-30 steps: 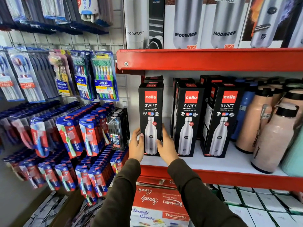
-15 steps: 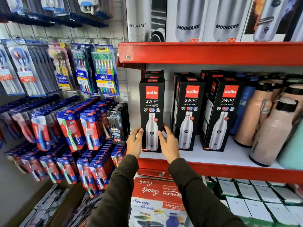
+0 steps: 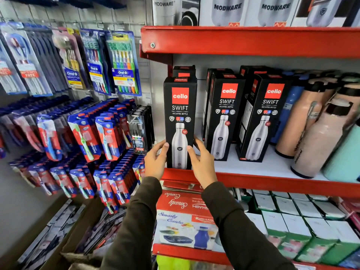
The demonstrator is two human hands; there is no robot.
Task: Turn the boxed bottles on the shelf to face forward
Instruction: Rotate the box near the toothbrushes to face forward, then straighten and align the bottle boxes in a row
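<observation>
My sleeves come up from the bottom edge, both cut off there so you only get forearms. Below them there's a red combo box (image 3: 181, 215) with its print upside down to me, and right of it white-topped cartons (image 3: 288, 217) that go blurry toward the corner.

My left hand (image 3: 155, 162) is on the left edge of the front box (image 3: 180, 123), thumb laid on the printed face, the other fingers gone behind the side so I can't see how far they wrap. My right hand (image 3: 202, 162) is on the right edge, thumb on the front near the bottle picture, fingers hidden round the side too. So both are closed around that one box, low down. It stands upright at the front left corner of the shelf (image 3: 272, 184), cello logo facing me. My hands cover its bottom corners, so I can't tell if it's sitting flat on the shelf or lifted a hair.

Just behind it another box (image 3: 184, 71) pokes up, only the top visible. To the right, two more boxes (image 3: 224, 117) stand a little further back, fronts roughly toward me, with others behind them mostly hidden. Right of those are loose bottles (image 3: 303, 117), the far ones cut off by the frame.

Left of the shelf, toothbrush packs (image 3: 109, 133) hang on the wall, smeared at the edges. The Modware boxes (image 3: 253, 10) on top are cropped.
</observation>
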